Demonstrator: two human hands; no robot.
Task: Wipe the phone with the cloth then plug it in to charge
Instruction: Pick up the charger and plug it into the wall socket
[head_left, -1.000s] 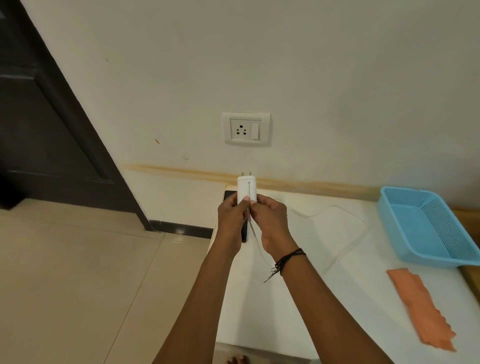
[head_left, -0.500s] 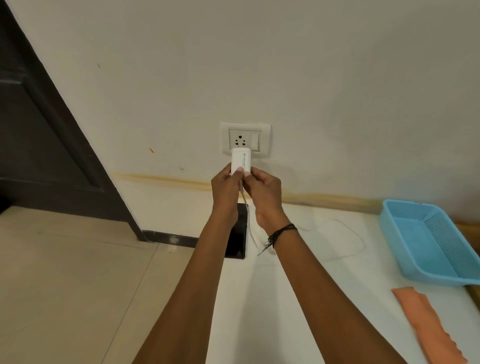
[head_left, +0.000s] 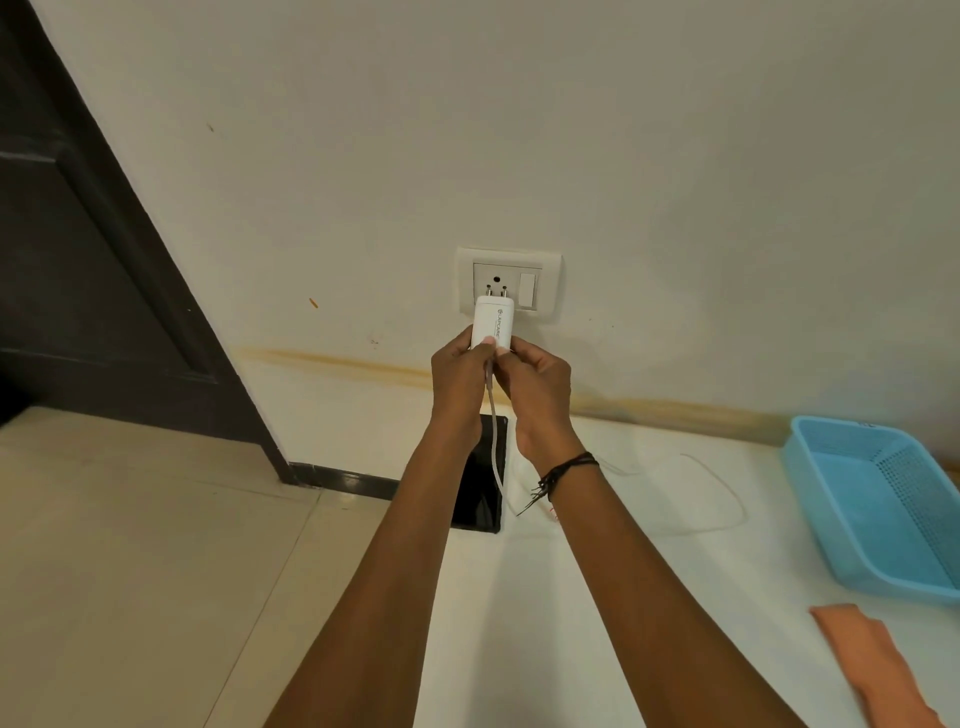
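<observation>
Both hands: closed on the charger (head_left: 492, 327), left hand (head_left: 460, 371) and right hand (head_left: 537, 379) pinching its lower end from either side, raised in front of the wall.
Charger: white block, two pins pointing at the socket (head_left: 496, 286); pin tips at or just short of the lower holes, not seated, metal showing between block and plate.
Socket: three-hole outlet in a white plate, switch (head_left: 527, 289) at its right; on or off, cannot tell.
Cable (head_left: 496, 447): hanging from the charger base, running down across the phone (head_left: 480, 493), then looping wide over the tabletop (head_left: 623, 597) to the right; far end hard to trace.
Phone: black, lying flat at the left edge of the tabletop, below the hands, partly hidden by the left forearm; screen dark.
Phone-end plug: cannot tell whether already in the phone.
Cloth (head_left: 872, 670): orange, flat on the tabletop at lower right, well apart from the phone, near the basket (head_left: 883, 499).
Done, by the look of it: wiping, with cloth set aside and phone laid down.
Left: pushing the pins fully home, flipping the switch if off, confirming the cable into the phone.
</observation>
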